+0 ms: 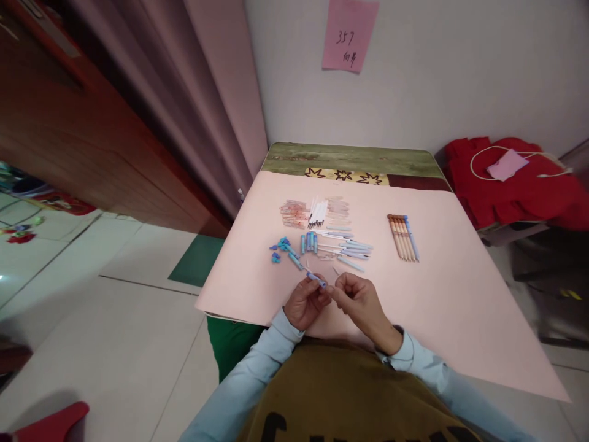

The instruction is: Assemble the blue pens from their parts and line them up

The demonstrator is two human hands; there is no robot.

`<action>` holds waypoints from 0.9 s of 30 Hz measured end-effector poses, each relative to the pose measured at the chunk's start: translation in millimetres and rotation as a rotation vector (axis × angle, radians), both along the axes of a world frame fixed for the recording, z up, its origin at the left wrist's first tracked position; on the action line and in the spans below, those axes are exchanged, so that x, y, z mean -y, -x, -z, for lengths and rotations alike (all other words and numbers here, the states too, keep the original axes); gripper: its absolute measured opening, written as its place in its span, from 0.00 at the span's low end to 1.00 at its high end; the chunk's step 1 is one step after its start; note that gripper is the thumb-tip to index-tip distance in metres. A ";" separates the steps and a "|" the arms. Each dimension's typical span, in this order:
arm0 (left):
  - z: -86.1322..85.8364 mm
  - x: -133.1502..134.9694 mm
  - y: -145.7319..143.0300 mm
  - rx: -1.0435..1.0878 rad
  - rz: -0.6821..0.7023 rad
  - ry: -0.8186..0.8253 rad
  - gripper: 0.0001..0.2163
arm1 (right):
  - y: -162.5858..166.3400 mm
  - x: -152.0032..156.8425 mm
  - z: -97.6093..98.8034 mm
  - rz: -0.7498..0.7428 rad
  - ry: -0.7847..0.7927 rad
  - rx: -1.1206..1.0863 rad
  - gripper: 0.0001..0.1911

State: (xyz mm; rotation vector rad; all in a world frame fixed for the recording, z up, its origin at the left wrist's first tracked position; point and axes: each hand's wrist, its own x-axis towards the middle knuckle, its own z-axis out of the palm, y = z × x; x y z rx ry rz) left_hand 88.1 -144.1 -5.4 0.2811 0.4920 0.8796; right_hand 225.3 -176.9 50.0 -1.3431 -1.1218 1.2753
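Observation:
My left hand [307, 302] is closed around a short blue pen barrel [316, 280], which lies tilted across its fingertips with a pale tip at the far end. Close to the barrel's near end, my right hand [362, 302] has its thumb and finger pinched together. A thin pale stick [336, 269] shows just above that hand; whether the pinch holds it I cannot make out. Just beyond the hands lie several blue-green pen barrels [309, 243], a small pile of blue pen parts [282, 244] and several pale blue pen tubes [354, 248].
Farther back on the pink sheet [437, 307] are brownish clear tubes [294, 213], white refills with dark ends [318, 212] and pale tubes [338, 207]. Assembled pens [401, 238] lie in a row at right. A red cloth [510, 190] with a white cable is beside the table.

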 end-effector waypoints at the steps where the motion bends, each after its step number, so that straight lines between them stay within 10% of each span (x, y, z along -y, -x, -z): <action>1: -0.4 -0.2 -0.2 0.001 -0.001 0.002 0.09 | 0.6 0.6 0.7 -0.019 0.000 -0.005 0.20; 6: -3.8 -2.0 0.6 0.043 -0.014 0.002 0.08 | -9.3 0.6 5.3 0.050 -0.135 0.158 0.19; 14: -5.9 -4.3 5.3 0.121 -0.079 0.069 0.06 | -74.5 -9.1 41.3 0.281 -0.359 1.080 0.11; 27: -4.2 -0.3 3.6 -0.077 0.075 -0.029 0.10 | -78.7 -11.6 69.2 0.260 -0.390 1.129 0.11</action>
